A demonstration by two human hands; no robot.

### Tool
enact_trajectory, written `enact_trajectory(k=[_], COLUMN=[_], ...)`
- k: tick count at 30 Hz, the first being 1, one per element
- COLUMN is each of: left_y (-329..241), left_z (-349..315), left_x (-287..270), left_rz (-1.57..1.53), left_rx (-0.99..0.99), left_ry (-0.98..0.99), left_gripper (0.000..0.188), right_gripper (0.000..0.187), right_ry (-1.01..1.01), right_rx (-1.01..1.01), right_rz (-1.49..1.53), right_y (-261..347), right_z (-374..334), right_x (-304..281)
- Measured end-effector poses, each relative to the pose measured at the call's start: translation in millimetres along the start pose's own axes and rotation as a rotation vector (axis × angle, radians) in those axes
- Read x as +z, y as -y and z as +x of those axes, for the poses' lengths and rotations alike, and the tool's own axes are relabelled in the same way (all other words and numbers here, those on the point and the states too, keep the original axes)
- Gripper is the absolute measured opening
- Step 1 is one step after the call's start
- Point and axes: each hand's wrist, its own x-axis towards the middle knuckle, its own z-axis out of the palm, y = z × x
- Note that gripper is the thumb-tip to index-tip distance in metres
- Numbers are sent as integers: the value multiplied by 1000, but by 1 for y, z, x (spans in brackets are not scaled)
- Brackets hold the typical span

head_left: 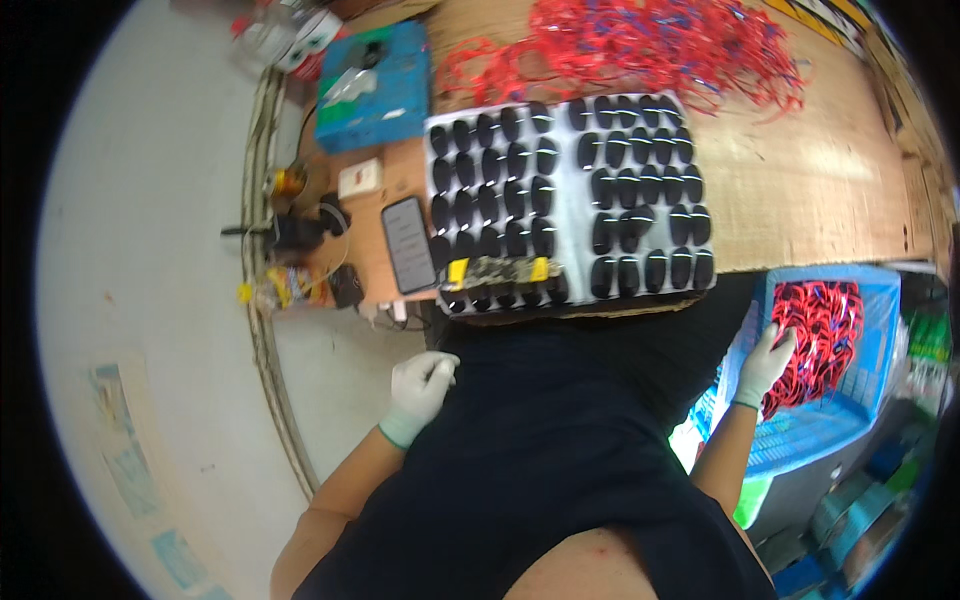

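Note:
My left hand point(417, 392), in a white glove with a green cuff, rests beside my dark clothing below the table edge. Its fingers are curled in and nothing shows in them. To the right, my right hand point(768, 362), gloved likewise, reaches over the side of a blue plastic basket point(826, 444). Its fingertips are apart and touch the left edge of a heap of thin red plastic frames point(825, 335) with dark and blue bits. A board of dark lenses point(515, 160) lies in front of me, with rows of glossy black lenses on white backing.
A tangled pile of red frames point(650, 45) covers the table's far side. Left of the lenses are a phone point(409, 245), a blue box point(375, 95) and a small white box point(360, 179). A yellow-and-dark strip point(500, 271) lies across the near lenses. A white wall point(150, 250) stands at left.

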Motion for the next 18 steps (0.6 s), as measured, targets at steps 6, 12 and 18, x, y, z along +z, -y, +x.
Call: enact_trajectory(k=[6,12,18], left_y=[72,99,118], left_z=[-6,9,-16], left_x=[21,24,17], left_rz=[141,114,46], left_rx=[217,-4,-164], left_ry=[-216,49,152], left_gripper=[18,31,41], right_gripper=[50,53,57], right_ry=[258,572,195], right_rx=[-294,-498,-756], right_rz=[172,-213,-596], right_y=[121,133,72], right_z=[76,119,90], right_x=[56,93,124])
